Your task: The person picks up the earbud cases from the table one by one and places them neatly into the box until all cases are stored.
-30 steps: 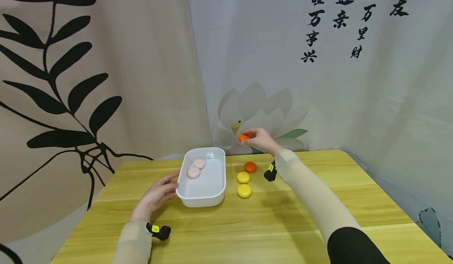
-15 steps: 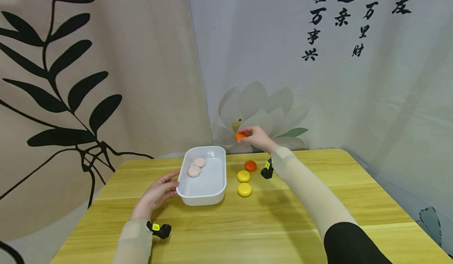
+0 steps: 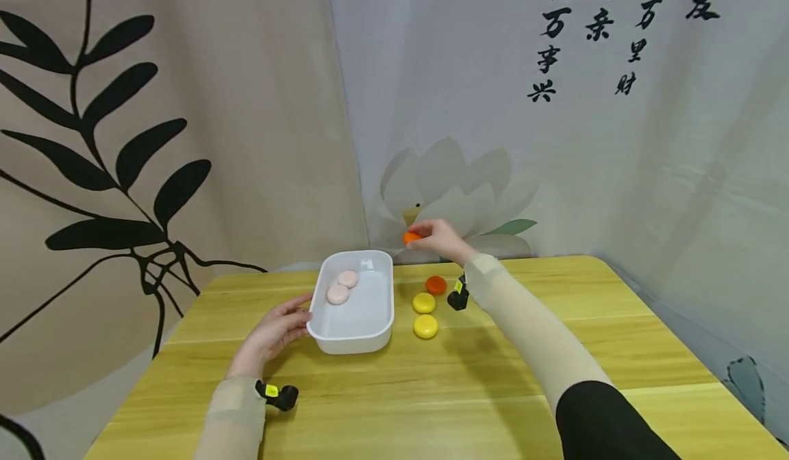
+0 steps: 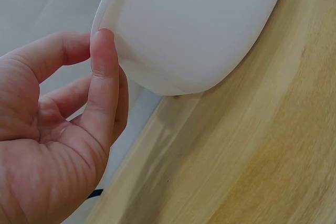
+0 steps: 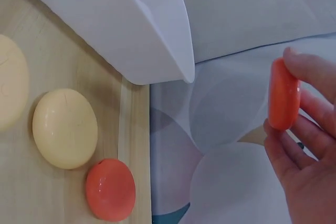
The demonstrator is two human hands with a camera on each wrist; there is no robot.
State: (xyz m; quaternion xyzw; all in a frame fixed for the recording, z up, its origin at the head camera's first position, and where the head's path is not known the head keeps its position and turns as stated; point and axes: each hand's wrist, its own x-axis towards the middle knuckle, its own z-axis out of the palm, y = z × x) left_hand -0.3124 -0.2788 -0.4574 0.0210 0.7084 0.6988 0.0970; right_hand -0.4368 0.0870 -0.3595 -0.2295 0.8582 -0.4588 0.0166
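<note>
The step in hand looks to be bringing the orange disc [image 5: 284, 95] across to the white tub [image 3: 354, 345]. The right hand [image 3: 439, 239] grips that disc between thumb and fingers, and the right wrist view shows it standing on edge, clear of the worktop [image 3: 345, 405], to the right of the tub's far end. The left hand [image 3: 270, 337] appears to pinch the tub's left edge with thumb and fingers; a light, even hold should do, since squeezing or pulling could skew the tub or tip its rim. To do this well, carry the disc in above the right wall with height to spare, so neither it nor the knuckles clip the rim. The bare right half of the tub seems the best landing spot, as the nearer pink disc [image 3: 337, 294] and the farther pink disc [image 3: 348, 278] lie towards its left side. Turn the disc flat and lower it almost to the bottom before letting go; dropped on edge, such a smooth, rounded piece could roll or knock the pink ones. Watch the forearm and wrist camera too: the red-orange disc [image 3: 435, 285], farther yellow disc [image 3: 423, 302] and nearer yellow disc [image 3: 426, 326] sit just beside that path.
</note>
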